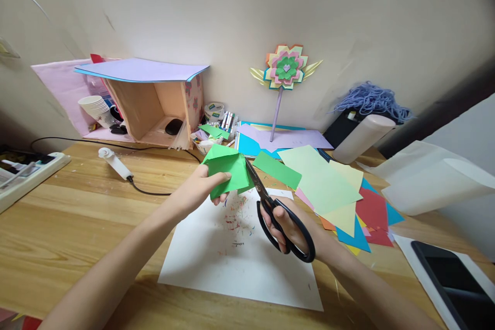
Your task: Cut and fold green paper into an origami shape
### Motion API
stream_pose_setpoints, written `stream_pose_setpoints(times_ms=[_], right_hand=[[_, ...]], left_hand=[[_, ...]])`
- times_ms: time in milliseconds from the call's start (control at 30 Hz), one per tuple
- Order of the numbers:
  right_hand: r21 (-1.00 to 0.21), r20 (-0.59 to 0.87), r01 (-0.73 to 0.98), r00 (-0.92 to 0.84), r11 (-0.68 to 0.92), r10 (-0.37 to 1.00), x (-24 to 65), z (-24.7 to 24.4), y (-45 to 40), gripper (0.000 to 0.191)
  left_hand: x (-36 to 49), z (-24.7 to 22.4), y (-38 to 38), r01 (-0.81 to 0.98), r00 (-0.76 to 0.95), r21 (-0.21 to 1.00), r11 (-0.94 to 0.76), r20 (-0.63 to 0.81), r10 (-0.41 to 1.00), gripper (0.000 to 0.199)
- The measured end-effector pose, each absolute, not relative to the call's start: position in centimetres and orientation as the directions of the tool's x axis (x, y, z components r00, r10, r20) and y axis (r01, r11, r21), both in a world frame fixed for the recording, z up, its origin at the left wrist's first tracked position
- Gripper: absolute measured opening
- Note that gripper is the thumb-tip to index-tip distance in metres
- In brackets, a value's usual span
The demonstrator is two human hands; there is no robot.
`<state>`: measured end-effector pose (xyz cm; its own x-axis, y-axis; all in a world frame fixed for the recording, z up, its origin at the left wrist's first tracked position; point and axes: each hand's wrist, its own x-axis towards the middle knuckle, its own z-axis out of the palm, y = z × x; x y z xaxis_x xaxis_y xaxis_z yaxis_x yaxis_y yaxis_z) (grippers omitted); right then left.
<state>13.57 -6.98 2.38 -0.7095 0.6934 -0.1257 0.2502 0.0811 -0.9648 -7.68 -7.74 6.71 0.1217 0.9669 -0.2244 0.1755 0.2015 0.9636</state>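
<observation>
My left hand (pixel 207 183) pinches a folded piece of green paper (pixel 228 165), thumb on top and fingertips showing below. Black-handled scissors (pixel 266 198) are in my right hand (pixel 284 221), with fingers through the loops. Their blades lie at the right edge of the green paper; whether they cut into it I cannot make out. Below both hands a white sheet (pixel 232 268) with scattered crayon-like marks lies on the table. A loose green strip (pixel 278 170) lies just beyond the scissors.
Coloured paper sheets (pixel 328 185) overlap at the right, near a dark tablet (pixel 452 273). A paper flower (pixel 286 68) on a stem stands at the back. A cardboard box (pixel 154 108) with a lilac top sits back left, behind a white corded device (pixel 115 163).
</observation>
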Motion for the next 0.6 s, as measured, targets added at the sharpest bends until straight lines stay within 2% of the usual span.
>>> stream_pose_setpoints(times_ms=[400, 600], right_hand=[[-0.972, -0.091, 0.211, -0.749, 0.106, 0.656, 13.58, 2.8, -7.19, 0.065], [-0.97, -0.109, 0.225, -0.738, 0.091, 0.666, 13.52, 2.6, -7.0, 0.065]], left_hand=[[-7.93, 6.38, -7.7, 0.182, 0.135, 0.965, 0.191, -0.217, 0.967, 0.027], [-7.92, 6.43, -7.58, 0.189, 0.133, 0.962, 0.199, -0.225, 0.965, 0.024]])
